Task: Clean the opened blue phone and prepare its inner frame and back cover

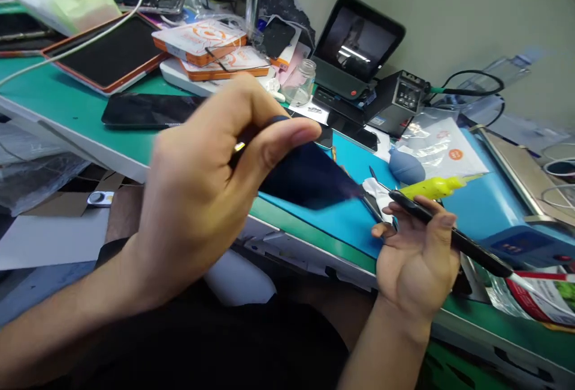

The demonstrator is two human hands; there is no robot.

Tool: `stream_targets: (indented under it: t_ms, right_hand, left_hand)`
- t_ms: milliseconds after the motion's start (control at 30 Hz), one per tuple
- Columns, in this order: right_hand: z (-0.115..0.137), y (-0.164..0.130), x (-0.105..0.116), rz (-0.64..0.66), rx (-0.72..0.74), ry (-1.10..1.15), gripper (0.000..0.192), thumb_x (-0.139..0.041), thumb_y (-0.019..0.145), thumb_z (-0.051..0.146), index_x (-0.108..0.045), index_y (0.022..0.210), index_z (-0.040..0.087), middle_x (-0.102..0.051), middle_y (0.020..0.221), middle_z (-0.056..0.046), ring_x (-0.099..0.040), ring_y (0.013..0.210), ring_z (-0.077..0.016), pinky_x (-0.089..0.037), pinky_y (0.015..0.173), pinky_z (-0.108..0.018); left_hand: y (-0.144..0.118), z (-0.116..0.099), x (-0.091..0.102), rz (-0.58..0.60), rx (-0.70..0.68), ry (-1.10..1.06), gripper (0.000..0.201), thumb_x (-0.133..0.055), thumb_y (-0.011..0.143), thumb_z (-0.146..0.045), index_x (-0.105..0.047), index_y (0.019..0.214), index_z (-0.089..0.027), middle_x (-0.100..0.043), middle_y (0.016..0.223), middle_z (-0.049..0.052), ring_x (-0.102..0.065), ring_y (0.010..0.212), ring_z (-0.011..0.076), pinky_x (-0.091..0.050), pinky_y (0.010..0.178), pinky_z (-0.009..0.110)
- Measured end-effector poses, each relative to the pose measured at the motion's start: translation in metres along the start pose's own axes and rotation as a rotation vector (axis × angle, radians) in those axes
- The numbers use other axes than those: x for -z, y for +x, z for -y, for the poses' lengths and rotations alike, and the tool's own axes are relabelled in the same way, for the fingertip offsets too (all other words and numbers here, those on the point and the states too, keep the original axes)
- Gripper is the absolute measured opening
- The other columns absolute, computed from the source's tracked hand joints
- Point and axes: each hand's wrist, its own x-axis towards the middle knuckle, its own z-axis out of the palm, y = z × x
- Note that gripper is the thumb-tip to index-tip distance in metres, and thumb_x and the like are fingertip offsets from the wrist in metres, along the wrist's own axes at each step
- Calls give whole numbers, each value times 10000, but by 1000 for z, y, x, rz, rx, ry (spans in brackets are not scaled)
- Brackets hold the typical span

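Pinching a dark, thin tool (287, 156) between thumb and forefinger, the left hand (197, 198) hovers raised and blurred above the near edge of the bench (67, 93); its fingers (287, 138) are clenched around the handle, and the tool's wide dark end fans out toward the right, over the blue mat (485, 204). The right hand (415, 264) sits lower, palm up, just off the bench edge, with its fingers curled up under a black phone (449, 234) that it grasps edge-on (the slab shows only as a thin dark line running down to the right). A scrap of white cloth (377, 192) lies at the phone's upper end, touching it, and a pair of tweezers (375, 177) rests just beside the cloth. Behind the phone, on the mat, lie a yellow bottle (433, 187) on its side and a blue rubber blower (406, 165). Farther back stand a small glass jar (302, 81), a tilted dark screen (357, 42) and a black box with a display (402, 99). At the left of the bench lie another dark phone (148, 109), an orange-rimmed tablet (105, 54) and orange-and-white packets (202, 39).
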Motion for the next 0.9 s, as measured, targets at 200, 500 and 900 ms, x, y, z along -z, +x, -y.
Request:
stream_targets:
  t_ms: [200, 500, 900]
  right_hand:
    - [0, 0, -1, -52, 15, 56, 455, -727, 997, 588, -708, 1106, 147, -714, 962, -48, -713, 819, -146, -514, 490, -182]
    - [-2, 1, -2, -36, 8, 35, 400, -831, 886, 619, -778, 1008, 242, -714, 895, -13, -698, 822, -150, -489, 429, -187]
    - [5, -5, -8, -19, -23, -36, 681, -156, 1199, 310, -805, 989, 315, -658, 963, -4, -682, 875, -97, -464, 478, -192]
  left_hand:
    - [-41, 18, -14, 231, -560, 125, 213, -851, 935, -283, -790, 1085, -145, -847, 1079, 37, -803, 1054, 215, -613, 932, 326]
    - [-105, 36, -35, 333, -319, 108, 461, -881, 884, -495, -644, 1152, -204, -837, 1193, 62, -759, 1202, 249, -523, 1014, 404]
    - [-105, 37, -42, 395, -247, 124, 382, -823, 936, -550, -653, 1071, -237, -836, 1183, 44, -719, 1187, 232, -400, 971, 453]
